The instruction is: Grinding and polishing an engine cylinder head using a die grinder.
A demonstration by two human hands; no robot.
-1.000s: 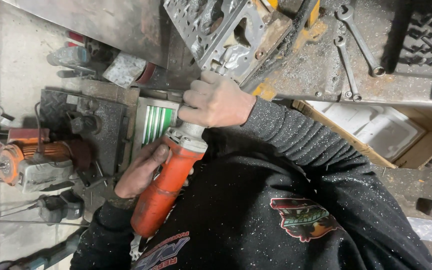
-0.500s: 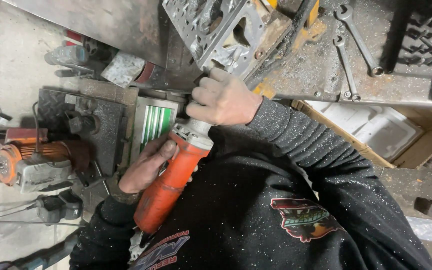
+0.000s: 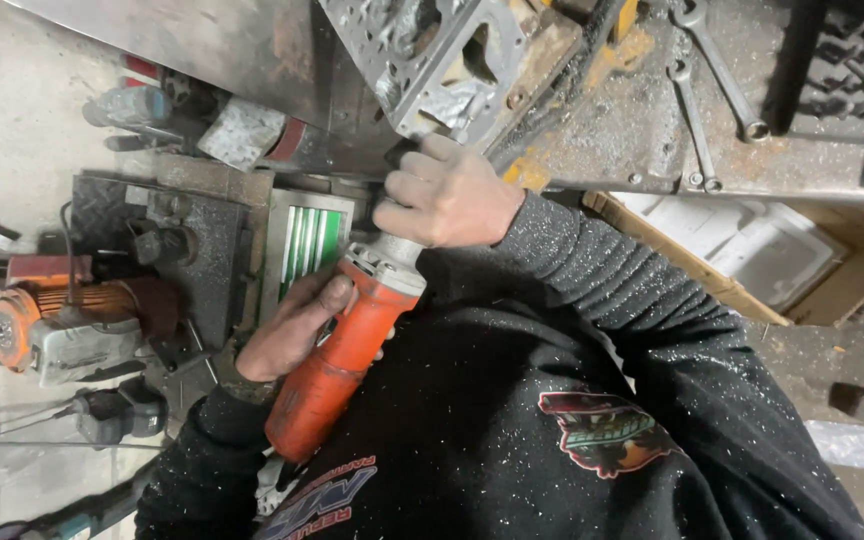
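We have both hands on an orange angle grinder (image 3: 337, 365), which runs on a diagonal from lower left of centre up toward the middle of the frame, its grey head end tucked under the upper hand. One hand (image 3: 452, 195), on the sleeve that comes in from the right of the frame, is closed over the head of the grinder just above centre, knuckles toward us, fingers curled tight. The other hand (image 3: 292, 325), left of centre, is wrapped round the orange body, thumb over the top near the grey collar. Which is left and which is right we cannot tell for sure from this downward view, since the frame looks upside down relative to the body; we take the upper one as the right hand and the lower one as the left hand. The grinder's nose points at a pitted grey metal casting (image 3: 442, 60) with square openings, lying at top centre on a dusty steel tabletop (image 3: 612, 150). Two wrenches (image 3: 712, 75) lie on the tabletop at upper right, well apart from the hands. Below the tabletop edge at right sits an open cardboard box (image 3: 842, 270) holding a white tray. At far left, another orange power tool (image 3: 52, 320) lies on the floor. Our black sweatshirt (image 3: 552, 430), speckled with grinding dust, fills the lower frame.
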